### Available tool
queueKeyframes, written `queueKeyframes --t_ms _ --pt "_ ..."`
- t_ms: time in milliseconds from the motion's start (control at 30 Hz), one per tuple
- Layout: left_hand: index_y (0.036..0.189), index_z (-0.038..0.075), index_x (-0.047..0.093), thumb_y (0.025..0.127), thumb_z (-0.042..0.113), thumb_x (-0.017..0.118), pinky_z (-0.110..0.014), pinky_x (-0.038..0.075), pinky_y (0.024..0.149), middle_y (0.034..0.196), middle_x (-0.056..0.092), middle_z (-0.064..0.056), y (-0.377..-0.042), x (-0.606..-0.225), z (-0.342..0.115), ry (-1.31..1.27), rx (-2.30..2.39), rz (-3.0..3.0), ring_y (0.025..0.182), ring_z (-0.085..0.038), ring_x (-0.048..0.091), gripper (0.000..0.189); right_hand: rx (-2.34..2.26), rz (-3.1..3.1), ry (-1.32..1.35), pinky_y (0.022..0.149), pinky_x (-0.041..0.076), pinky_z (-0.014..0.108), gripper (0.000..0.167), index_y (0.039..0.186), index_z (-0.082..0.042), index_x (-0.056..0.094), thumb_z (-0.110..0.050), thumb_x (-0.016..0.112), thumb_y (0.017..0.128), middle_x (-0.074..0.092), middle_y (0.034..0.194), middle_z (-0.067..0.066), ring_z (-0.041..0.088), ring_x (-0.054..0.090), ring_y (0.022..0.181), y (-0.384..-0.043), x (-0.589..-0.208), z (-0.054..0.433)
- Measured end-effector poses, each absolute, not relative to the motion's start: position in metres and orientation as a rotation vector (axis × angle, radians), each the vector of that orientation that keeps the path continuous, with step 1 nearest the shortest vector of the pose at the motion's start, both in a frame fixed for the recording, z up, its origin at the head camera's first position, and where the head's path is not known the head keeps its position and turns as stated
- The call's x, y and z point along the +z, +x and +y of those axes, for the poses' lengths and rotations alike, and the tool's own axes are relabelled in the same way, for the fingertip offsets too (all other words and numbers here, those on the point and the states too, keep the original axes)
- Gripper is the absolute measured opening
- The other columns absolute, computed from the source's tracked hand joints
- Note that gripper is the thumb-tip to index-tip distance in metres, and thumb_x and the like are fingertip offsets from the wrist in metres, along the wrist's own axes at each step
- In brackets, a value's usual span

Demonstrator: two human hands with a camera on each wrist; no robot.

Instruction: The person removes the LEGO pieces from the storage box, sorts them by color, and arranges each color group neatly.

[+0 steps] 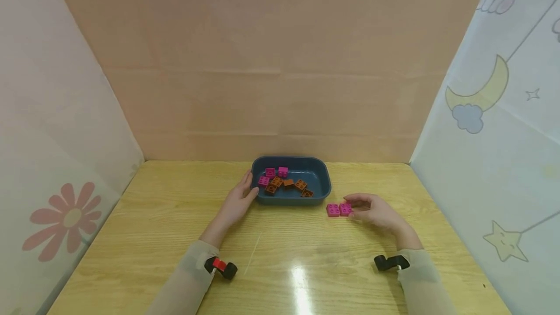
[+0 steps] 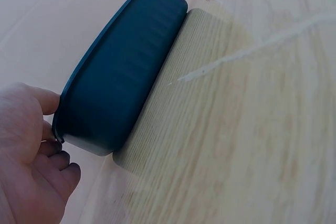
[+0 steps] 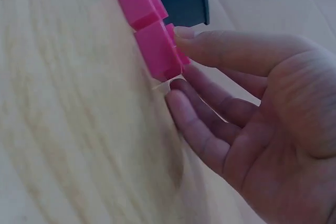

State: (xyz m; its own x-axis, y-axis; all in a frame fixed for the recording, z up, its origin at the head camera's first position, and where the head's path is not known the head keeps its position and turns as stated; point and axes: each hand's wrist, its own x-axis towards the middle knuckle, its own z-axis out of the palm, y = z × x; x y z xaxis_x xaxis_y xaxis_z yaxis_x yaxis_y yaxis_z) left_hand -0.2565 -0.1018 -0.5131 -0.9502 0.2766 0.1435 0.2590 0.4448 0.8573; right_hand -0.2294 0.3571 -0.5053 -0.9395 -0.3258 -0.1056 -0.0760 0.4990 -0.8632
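A dark blue tray (image 1: 293, 201) stands at the back of the table. At its left end my left hand (image 1: 238, 201) holds the rim, thumb by the front corner; the left wrist view shows this hand (image 2: 31, 150) against the tray's end (image 2: 115, 72). Just right of the tray, two pink toy bricks sit side by side. My right hand (image 1: 374, 210) pinches the right pink brick (image 1: 345, 209) between thumb and fingers. The left pink brick (image 1: 333, 210) is close against it. In the right wrist view the thumb (image 3: 220, 48) lies along the held brick (image 3: 156, 51).
Inside the tray lie several orange-brown bricks, one of them (image 1: 300, 184) toward the right, and pink bricks, one (image 1: 283, 171) near the back wall. A brown paper backdrop (image 1: 280, 86) rises behind the wooden table (image 1: 280, 247), with patterned sheets at both sides.
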Motion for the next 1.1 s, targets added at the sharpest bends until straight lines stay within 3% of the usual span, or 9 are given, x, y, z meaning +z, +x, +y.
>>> queueKeyframes --t_ms 200,433,700,867,1100 --pt "0.165 -0.005 0.023 0.114 0.023 0.054 -0.051 0.017 0.130 0.177 0.016 -0.018 -0.258 -0.514 -0.101 0.500 1.563 2.655 0.162 -0.034 0.016 0.067 -1.453 2.617 -0.312 0.094 0.054 0.022 0.054 0.148 -0.001 0.062 -0.021 0.078 0.101 0.064 0.145 0.022 0.042 0.060 0.133 -0.232 -0.490 0.355" --pt "0.165 -0.007 0.024 0.113 0.020 0.055 -0.053 0.018 0.129 0.176 0.017 -0.021 -0.258 -0.516 -0.100 0.498 1.591 2.654 0.162 -0.037 0.017 0.066 -1.554 2.675 -0.345 0.098 0.053 0.025 0.052 0.147 -0.006 0.064 -0.030 0.076 0.102 0.065 0.143 0.022 0.032 0.065 0.128 -0.252 -0.476 0.322" --pt "0.165 -0.005 0.024 0.113 0.023 0.056 -0.050 0.018 0.130 0.176 0.017 -0.020 -0.258 -0.516 -0.101 0.489 1.604 2.646 0.162 -0.034 0.016 0.067 -1.625 2.578 -0.468 0.109 0.051 0.047 0.049 0.143 -0.003 0.067 -0.026 0.077 0.102 0.066 0.143 0.021 0.030 0.065 0.128 -0.280 -0.461 0.260" --pt "0.165 -0.005 0.025 0.113 0.024 0.056 -0.049 0.016 0.130 0.176 0.016 -0.020 -0.258 -0.516 -0.101 0.505 1.621 2.631 0.162 -0.033 0.016 0.067 -1.591 2.545 -0.499 0.108 0.052 0.050 0.049 0.144 -0.004 0.067 -0.028 0.076 0.102 0.065 0.145 0.019 0.028 0.065 0.127 -0.298 -0.462 0.229" --pt "0.165 -0.006 0.024 0.114 0.023 0.055 -0.050 0.016 0.130 0.176 0.016 -0.020 -0.256 -0.516 -0.101 0.507 1.613 2.635 0.162 -0.034 0.016 0.066 -1.620 2.511 -0.486 0.108 0.052 0.053 0.041 0.142 -0.004 0.069 -0.016 0.074 0.103 0.069 0.140 0.016 0.033 0.064 0.129 -0.324 -0.471 0.195"
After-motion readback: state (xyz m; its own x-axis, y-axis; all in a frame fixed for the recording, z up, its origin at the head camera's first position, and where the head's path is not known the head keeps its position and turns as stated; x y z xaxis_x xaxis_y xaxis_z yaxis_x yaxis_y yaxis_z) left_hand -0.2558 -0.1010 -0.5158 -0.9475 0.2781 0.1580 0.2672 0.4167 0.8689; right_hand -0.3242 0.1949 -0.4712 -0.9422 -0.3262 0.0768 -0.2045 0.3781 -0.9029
